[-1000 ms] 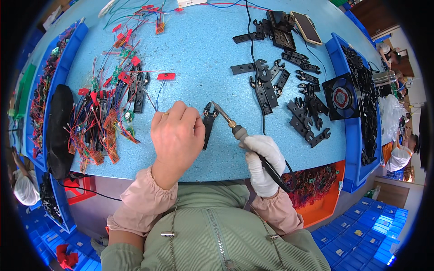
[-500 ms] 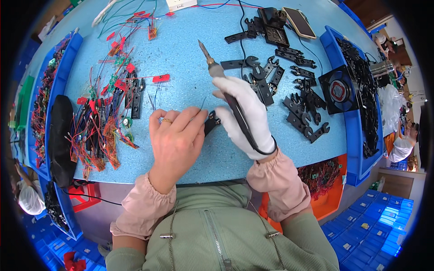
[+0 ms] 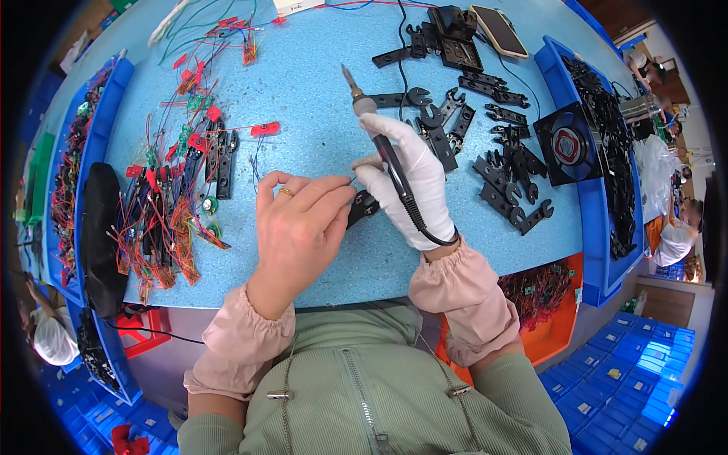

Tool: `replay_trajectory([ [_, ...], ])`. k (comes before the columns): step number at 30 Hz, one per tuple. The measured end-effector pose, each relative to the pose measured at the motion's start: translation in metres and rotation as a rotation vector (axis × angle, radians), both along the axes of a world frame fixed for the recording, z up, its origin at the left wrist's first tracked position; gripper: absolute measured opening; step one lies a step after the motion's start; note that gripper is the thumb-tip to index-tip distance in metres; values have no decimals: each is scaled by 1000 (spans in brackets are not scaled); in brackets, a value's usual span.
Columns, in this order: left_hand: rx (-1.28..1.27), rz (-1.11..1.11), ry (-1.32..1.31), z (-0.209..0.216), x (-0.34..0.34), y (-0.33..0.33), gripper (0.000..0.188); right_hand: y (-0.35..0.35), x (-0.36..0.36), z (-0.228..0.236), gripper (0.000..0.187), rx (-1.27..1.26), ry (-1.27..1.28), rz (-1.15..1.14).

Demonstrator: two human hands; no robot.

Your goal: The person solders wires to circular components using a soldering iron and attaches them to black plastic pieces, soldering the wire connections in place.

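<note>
My right hand [image 3: 413, 182], in a white glove, grips a soldering iron [image 3: 394, 171] whose metal tip points up and away. Its thumb and a fingertip come close to the fingertips of my left hand [image 3: 299, 224]. That bare hand, with a ring on one finger, is curled around a black plastic piece [image 3: 362, 208], mostly hidden behind the fingers. A bit of thin wire shows between the two hands' fingertips. Just beyond my left hand lie thin wires [image 3: 255, 155] joined to a small red board [image 3: 265, 129].
Wired red and green boards [image 3: 171, 205] pile up at left, beside a black pouch [image 3: 104, 239]. Wrench-shaped black parts [image 3: 519, 171] lie at right, near a fan [image 3: 570, 148] and a blue bin [image 3: 595, 258]. A phone [image 3: 498, 32] rests at the back.
My right hand has moved slightly up and left with the soldering iron. The wire that stood up from my left fingertips no longer stands out. The small red board shifted slightly left.
</note>
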State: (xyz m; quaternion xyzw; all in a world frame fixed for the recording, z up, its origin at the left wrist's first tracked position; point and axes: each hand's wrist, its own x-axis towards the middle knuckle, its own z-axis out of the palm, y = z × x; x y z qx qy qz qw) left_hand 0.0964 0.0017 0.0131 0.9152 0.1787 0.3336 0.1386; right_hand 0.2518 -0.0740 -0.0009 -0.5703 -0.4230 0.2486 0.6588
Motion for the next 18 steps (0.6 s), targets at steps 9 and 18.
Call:
replay_trajectory([
  [9, -43, -2, 5, 4, 1, -2, 22, -6, 6, -4, 67, -59, -78, 17],
  [18, -64, -15, -54, -2, 3, 2, 22, -9, 3, 3, 67, -82, -84, -48],
])
